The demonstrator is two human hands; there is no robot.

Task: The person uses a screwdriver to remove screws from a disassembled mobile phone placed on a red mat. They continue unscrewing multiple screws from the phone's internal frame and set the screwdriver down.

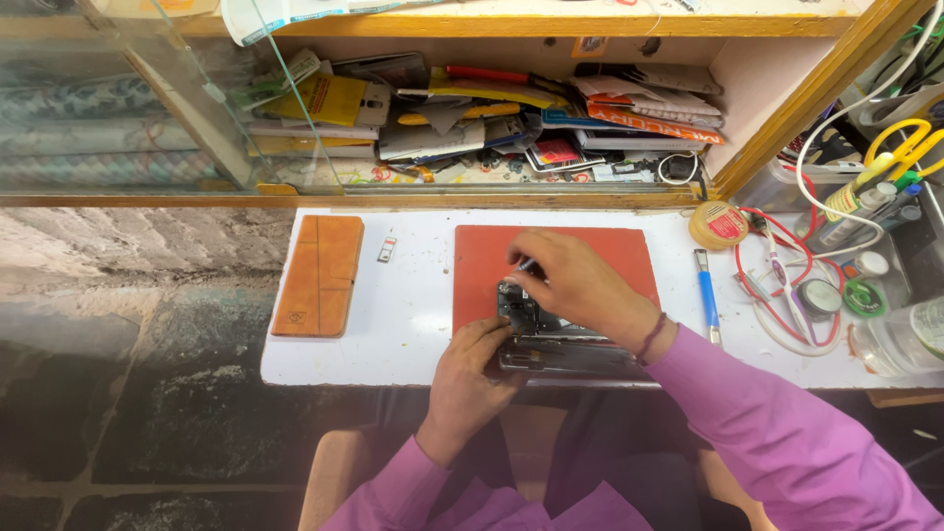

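An opened dark phone (pixel 551 346) lies on a red mat (pixel 487 261) on the white worktop (pixel 408 305). My left hand (pixel 472 372) grips the phone's lower left edge and steadies it. My right hand (pixel 580 285) reaches over the phone and pinches a thin metal tool (pixel 524 265), whose tip touches the phone's upper left corner. The middle of the phone is hidden under my right hand. Both sleeves are purple.
An orange wallet case (pixel 319 275) and a small white part (pixel 387 249) lie left of the mat. To the right sit a blue-handled tool (pixel 707 295), a round yellow tin (pixel 719 224), red wires (pixel 777 285) and bottles (pixel 890 339). A cluttered shelf (pixel 511 128) runs behind.
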